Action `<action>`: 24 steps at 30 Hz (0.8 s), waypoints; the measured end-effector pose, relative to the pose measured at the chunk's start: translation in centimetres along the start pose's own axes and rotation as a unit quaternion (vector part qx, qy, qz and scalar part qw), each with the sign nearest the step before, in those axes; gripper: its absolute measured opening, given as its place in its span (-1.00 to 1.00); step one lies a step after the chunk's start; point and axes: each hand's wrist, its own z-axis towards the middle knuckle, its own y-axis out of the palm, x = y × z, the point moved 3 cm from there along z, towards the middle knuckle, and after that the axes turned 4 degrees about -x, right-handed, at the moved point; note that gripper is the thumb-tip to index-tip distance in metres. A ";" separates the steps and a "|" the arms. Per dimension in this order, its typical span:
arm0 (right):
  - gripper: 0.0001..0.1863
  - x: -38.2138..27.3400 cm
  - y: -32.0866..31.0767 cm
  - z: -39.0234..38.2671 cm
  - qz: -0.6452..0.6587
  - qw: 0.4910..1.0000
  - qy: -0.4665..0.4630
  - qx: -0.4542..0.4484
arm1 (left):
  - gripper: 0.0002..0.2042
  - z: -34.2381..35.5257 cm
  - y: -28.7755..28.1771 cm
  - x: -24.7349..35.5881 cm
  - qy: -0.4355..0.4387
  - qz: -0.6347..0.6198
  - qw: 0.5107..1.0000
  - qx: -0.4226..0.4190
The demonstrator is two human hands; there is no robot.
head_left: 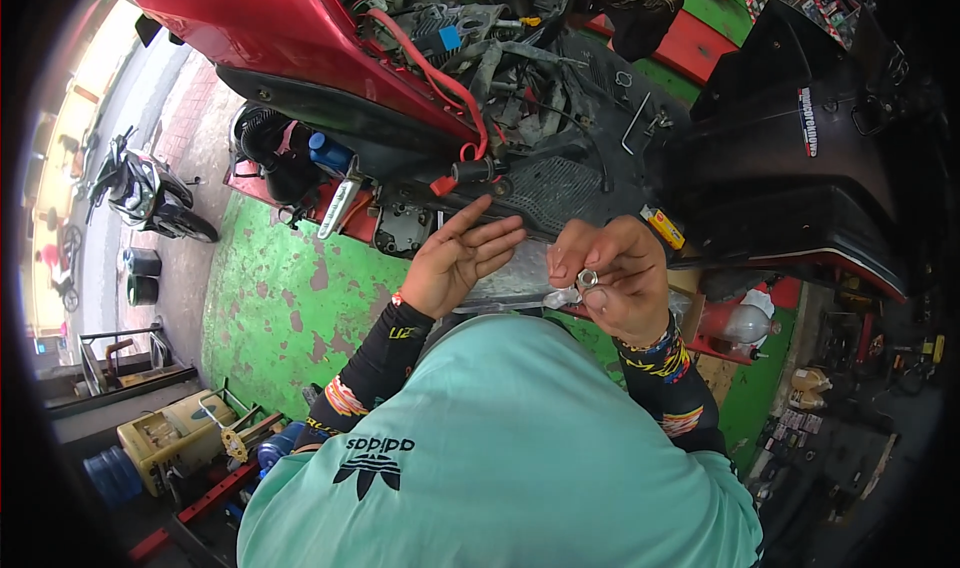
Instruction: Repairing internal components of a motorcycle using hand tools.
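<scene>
My right hand (622,278) pinches a small shiny metal nut (587,280) between fingers and thumb, low over a clear plastic-covered surface. My left hand (460,257) is turned palm up just left of it, fingers stretched and apart, holding nothing. Above my hands is a dark ribbed scooter floorboard (530,200) with a red hose (468,108) ending near a black cylindrical part (470,170). A bent metal wrench (630,133) lies at its right, and a small yellow box (661,229) is beside my right hand.
A red body panel (250,13) and exposed engine parts (450,43) rise ahead. A large black fairing (800,178) lies right, a blue bottle (328,150) left. A parked scooter (150,188) stands far left; a wheeled yellow container (160,438) and metal frames are lower left.
</scene>
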 end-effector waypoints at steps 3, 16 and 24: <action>-0.62 -0.3 0.0 0.4 -0.011 1.000 -0.006 -0.016 | -0.32 -0.2 -0.2 0.3 0.010 -0.010 1.000 0.010; -0.82 4.5 -15.2 5.0 -0.280 0.912 0.036 0.299 | -0.31 -5.5 -2.7 0.5 0.063 0.045 0.989 0.125; -0.80 8.6 -20.9 14.6 -0.437 0.852 -0.051 0.284 | -0.41 -7.7 -2.7 0.4 0.092 0.061 0.971 0.213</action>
